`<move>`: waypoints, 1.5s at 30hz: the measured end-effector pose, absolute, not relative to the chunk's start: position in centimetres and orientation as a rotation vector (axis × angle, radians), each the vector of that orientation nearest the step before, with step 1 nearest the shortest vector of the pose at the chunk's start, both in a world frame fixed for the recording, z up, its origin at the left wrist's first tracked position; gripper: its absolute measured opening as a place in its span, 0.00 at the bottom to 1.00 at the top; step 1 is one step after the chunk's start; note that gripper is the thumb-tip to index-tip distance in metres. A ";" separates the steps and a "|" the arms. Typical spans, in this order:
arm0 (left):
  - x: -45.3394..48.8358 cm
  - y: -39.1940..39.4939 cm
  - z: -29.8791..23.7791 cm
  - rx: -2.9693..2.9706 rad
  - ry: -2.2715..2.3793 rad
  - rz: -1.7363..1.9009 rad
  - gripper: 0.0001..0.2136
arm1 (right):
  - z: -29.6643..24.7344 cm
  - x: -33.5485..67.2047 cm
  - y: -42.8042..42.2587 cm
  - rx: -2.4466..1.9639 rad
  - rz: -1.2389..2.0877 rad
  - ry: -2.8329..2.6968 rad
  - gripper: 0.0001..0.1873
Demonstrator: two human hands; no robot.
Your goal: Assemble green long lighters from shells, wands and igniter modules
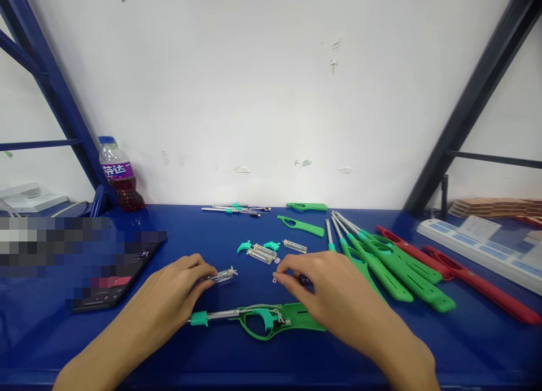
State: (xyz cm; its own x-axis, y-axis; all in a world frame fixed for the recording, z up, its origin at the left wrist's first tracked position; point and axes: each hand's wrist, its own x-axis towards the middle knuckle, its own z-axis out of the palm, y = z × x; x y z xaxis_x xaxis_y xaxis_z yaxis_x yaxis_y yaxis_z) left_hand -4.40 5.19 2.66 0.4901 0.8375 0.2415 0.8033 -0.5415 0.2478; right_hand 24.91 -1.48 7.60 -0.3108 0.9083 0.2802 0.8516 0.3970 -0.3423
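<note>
My left hand is closed around a clear plastic lighter fuel tank, its valve end pointing right. My right hand pinches a tiny pale clip-like part between thumb and forefinger. A dark, rounded object shows under its curled fingers; its kind cannot be made out. In front of both hands lies an opened green lighter housing, with a metal tube, a teal trigger and wires in it. Several more clear fuel tanks and loose teal triggers lie just beyond.
Several green lighters and red housings lie at right, beside a white power strip. Green shell halves and metal tubes with wires lie by the wall. A phone and drink bottle are at left.
</note>
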 end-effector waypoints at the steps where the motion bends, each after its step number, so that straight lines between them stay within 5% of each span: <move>1: -4.4 5.1 3.0 2.609 1.449 0.554 0.16 | 7.6 24.9 -1.4 -1.500 0.164 -2.220 0.12; 17: -0.4 0.6 3.3 2.570 1.216 1.030 0.04 | 7.4 22.9 -1.8 -1.283 0.240 -2.128 0.09; 35: 0.1 -0.5 3.6 2.587 1.062 1.178 0.09 | 8.0 22.8 -1.9 -1.127 0.495 -2.049 0.04; 45: 0.5 -1.4 4.6 2.534 1.097 1.444 0.12 | 7.3 22.3 -2.0 -1.166 0.255 -1.951 0.05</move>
State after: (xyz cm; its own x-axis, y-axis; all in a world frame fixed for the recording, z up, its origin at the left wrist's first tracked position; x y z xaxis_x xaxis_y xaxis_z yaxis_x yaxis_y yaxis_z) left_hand 0.47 -1.38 4.61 0.3228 0.5844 0.7445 0.5609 -0.7517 0.3469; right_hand 22.32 -1.98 7.27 -0.2259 0.8044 0.5495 0.6360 0.5491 -0.5423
